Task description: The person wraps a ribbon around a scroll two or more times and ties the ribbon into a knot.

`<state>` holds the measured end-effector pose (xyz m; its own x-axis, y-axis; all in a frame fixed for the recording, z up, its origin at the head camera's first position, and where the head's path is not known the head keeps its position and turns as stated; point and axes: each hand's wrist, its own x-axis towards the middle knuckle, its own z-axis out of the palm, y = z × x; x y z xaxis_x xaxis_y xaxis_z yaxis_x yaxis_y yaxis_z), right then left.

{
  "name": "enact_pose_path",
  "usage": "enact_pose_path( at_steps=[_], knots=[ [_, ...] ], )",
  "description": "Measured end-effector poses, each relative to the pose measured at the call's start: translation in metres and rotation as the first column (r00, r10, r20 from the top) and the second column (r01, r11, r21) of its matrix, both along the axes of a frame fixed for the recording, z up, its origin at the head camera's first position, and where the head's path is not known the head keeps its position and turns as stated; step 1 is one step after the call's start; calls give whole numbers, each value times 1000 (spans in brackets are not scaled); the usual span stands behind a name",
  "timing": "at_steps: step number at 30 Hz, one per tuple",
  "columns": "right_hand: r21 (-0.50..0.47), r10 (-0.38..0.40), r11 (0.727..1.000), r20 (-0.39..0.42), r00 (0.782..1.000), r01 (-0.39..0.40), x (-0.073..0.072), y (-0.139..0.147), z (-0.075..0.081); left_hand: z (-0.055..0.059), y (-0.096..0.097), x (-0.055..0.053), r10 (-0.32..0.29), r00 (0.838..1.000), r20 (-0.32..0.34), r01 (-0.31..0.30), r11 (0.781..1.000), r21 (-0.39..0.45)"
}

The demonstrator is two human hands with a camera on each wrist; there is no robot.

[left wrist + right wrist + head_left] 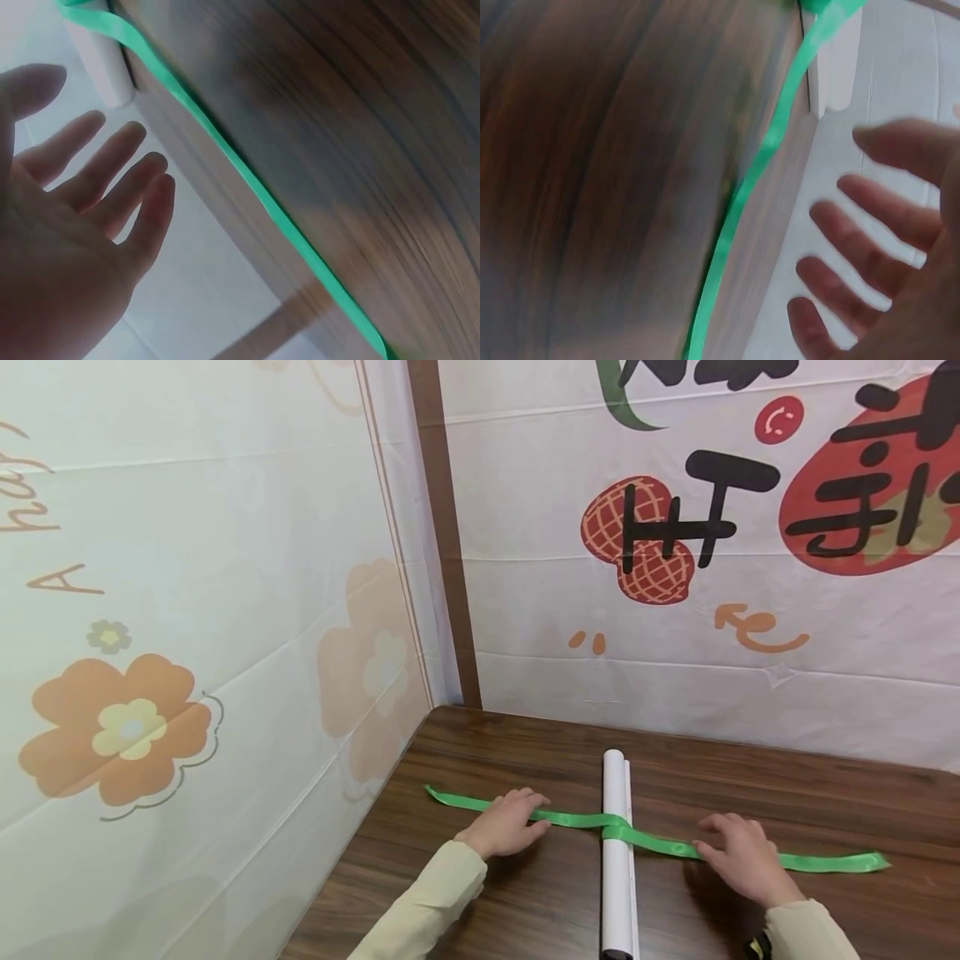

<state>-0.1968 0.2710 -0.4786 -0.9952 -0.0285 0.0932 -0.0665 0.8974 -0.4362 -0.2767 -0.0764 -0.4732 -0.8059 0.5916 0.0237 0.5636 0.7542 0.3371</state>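
Note:
A green ribbon (660,845) crosses the middle of a rolled white sheet (617,893) and is wrapped over it, its two tails stretching left and right along the table. My left hand (506,825) hovers over the left tail with fingers loosely bent and nothing in them. In the left wrist view the ribbon (247,171) runs apart from those fingers (150,202). Over the right tail, my right hand (742,858) is relaxed and holds nothing. The right wrist view shows its spread fingers (855,240) clear of the ribbon (763,154).
The dark wood-grain table (525,752) meets a printed fabric wall (525,610) at the back and another (247,610) on the left. Beside the right sleeve, a small black and yellow object (759,946) is partly visible at the bottom edge.

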Motion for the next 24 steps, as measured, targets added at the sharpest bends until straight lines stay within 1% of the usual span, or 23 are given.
enact_pose_path(
  at_steps=[3, 6, 10, 14, 19, 24],
  knots=[
    [-18, 60, 998, -22, 998, -60, -2, -17, -5, 0, 13, -1, -3, 1000, 30, 1, 999, 52],
    [-32, 81, 996, -20, 997, -81, -3, -32, -8, -1, 26, -1, 4, 998, 56, -9, 996, 93],
    [-19, 57, 998, -19, 998, -58, -2, -45, -8, -3, 44, -1, 2, 998, 69, -10, 994, 111],
    [25, 18, 1000, -25, 1000, -18, -2, -53, -8, -4, 59, 1, 2, 996, 85, -12, 992, 125],
    [79, -18, 997, -5, 1000, 18, -4, -61, -11, -8, 70, 3, 20, 995, 101, -35, 988, 149],
    [115, -36, 993, -14, 999, 37, -6, -66, -14, -12, 79, 5, 41, 991, 128, -66, 978, 196]
  ],
)
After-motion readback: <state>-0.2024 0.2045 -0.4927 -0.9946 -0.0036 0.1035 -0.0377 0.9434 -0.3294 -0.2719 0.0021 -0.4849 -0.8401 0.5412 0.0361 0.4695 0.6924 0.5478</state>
